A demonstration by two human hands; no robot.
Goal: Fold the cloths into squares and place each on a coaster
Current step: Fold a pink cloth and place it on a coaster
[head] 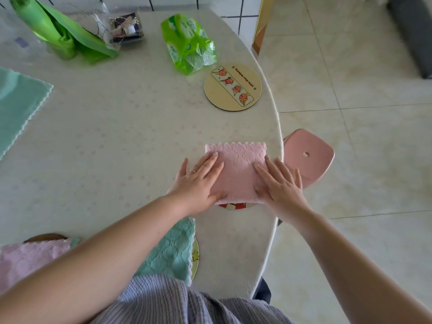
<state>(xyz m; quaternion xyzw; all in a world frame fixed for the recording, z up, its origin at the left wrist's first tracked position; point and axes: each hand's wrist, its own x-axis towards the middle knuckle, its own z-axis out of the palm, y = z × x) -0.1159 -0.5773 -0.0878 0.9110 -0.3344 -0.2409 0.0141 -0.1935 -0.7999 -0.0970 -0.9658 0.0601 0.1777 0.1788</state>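
A folded pink cloth (237, 168) lies near the table's right edge on a round coaster (235, 206), of which only a red and white sliver shows under its near edge. My left hand (198, 183) rests flat on the cloth's left side. My right hand (279, 183) presses flat on its right side. A bare round coaster (210, 90) with a cartoon strip lies farther back. A folded teal cloth (173, 253) sits on a coaster (196, 256) near me. Another folded pink cloth (25, 258) covers a dark coaster (45, 236) at lower left. An unfolded teal cloth (16, 106) lies at the left edge.
The table (105, 127) curves away on the right, with a pink stool (306, 157) just beyond its edge by my right hand. At the back lie a green tissue pack (187, 43), green plastic bags (63, 36) and a small clear packet (124, 26).
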